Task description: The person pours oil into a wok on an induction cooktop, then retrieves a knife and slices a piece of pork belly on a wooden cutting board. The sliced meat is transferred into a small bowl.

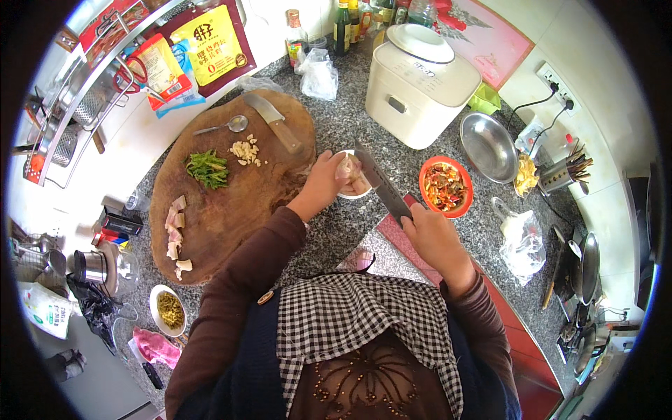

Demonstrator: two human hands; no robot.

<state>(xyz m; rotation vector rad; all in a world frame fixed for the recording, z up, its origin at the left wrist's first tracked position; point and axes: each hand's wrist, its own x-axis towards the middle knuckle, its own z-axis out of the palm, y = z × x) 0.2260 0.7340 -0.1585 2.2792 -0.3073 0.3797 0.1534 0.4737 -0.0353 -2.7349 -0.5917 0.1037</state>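
Observation:
My right hand (433, 233) grips the handle of a kitchen knife (386, 186), its broad blade angled up and left beside a small white bowl (356, 196). My left hand (323, 181) is at the bowl's left rim, its fingertips around pieces of pale raw meat (348, 169); more meat is visible in the bowl. To the left lies a thick round wooden chopping board (236, 210). It carries chopped green peppers (207, 169), chopped garlic (245, 151), a line of meat pieces (175, 228), a metal spoon (237, 123) and a second knife (270, 118).
A cream rice cooker (415, 100) stands behind the hands. On the right are an orange-rimmed bowl of chopped chillies (445, 186), a steel basin (488, 147) and a plastic bag (522, 241). A white bowl of chopped greens (169, 311) sits at lower left.

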